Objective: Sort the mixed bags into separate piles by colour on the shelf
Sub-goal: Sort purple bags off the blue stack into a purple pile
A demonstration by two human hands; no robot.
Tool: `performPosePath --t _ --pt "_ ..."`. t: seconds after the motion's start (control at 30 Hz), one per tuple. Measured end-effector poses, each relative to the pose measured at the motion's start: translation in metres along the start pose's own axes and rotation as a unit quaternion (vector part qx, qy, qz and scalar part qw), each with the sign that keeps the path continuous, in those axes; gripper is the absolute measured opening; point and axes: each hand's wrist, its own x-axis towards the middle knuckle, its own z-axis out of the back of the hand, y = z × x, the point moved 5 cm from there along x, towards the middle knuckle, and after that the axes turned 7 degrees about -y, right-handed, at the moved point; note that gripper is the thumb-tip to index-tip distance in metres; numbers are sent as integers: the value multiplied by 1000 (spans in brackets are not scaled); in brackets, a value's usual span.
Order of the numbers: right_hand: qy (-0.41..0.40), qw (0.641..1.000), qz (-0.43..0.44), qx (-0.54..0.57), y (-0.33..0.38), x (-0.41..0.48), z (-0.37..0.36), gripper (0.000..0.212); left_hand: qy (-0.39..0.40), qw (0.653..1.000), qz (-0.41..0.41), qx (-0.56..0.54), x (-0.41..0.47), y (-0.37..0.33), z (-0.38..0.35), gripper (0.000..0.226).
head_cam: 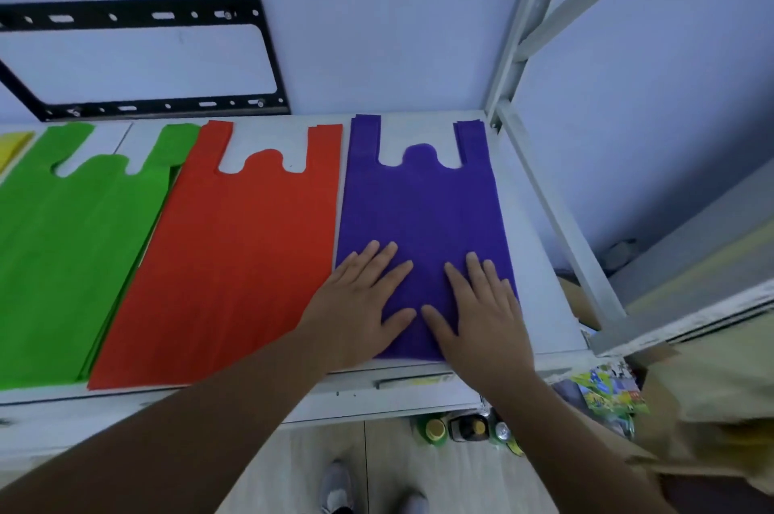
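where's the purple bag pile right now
In the head view, the flat purple non-woven bag pile lies at the right end of the white shelf, beside the red bag pile, with both hands pressed flat on its near end.

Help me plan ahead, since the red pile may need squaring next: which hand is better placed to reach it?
Left, probably. The left hand lies flat on the purple pile, right beside the red pile; the right hand lies further right and would have to cross it.
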Motion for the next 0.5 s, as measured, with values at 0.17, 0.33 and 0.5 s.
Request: performPosePath --t 0.17,0.33,0.5 --pt "7 1000 29 -3 -7 5 1 77 2 999 31 -7 -2 -5 0 73" --pt "9 999 48 -13 -11 7 2 78 15 999 50 -1 -4 -10 2 71" --pt "26 999 46 1 -11 10 5 76 43 996 64 -45 -12 -9 8 73"
